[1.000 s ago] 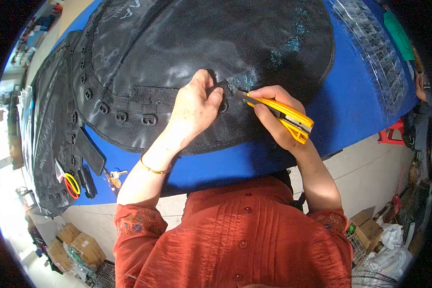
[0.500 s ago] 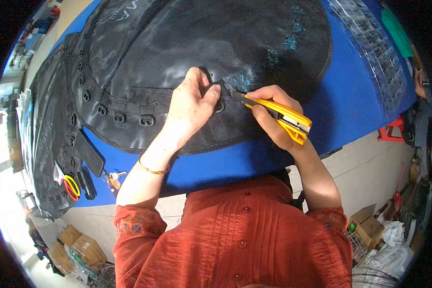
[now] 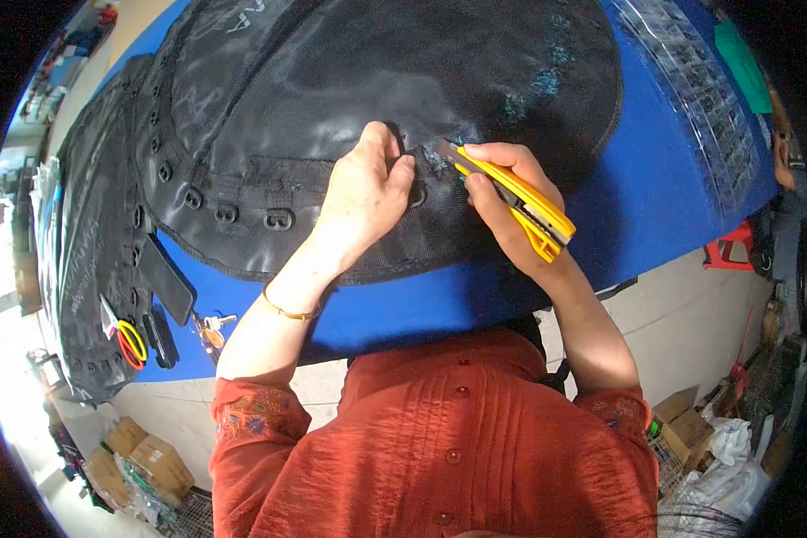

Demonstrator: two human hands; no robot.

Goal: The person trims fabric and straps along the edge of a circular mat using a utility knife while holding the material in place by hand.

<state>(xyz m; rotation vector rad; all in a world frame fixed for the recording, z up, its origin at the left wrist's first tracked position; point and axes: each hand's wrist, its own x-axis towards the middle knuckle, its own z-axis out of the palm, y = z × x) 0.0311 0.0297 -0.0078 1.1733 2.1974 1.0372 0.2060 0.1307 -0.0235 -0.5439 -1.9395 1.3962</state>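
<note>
A large black mesh piece [image 3: 359,81] with a row of black plastic buckles [image 3: 279,220] lies on the blue table. My left hand [image 3: 365,188] is closed on a fold of its strap edge, thumb against the curled fingers. To its right, my right hand [image 3: 516,197] grips a yellow utility knife [image 3: 533,208]. The blade points up and left, its tip at the mesh near light blue marks, just right of my left thumb. Part of a buckle shows beneath my left thumb.
Scissors [image 3: 131,343], a black phone-like slab [image 3: 168,280] and keys [image 3: 212,332] lie at the table's left. Another black piece [image 3: 94,242] is beyond them. Clear plastic packaging [image 3: 699,99] covers the right side of the blue table [image 3: 637,215]. Someone's arm [image 3: 785,161] shows at far right.
The knife in my right hand has moved slightly up, its blade now higher on the mesh and angled more steeply. My left hand has kept its hold with only a small shift.
</note>
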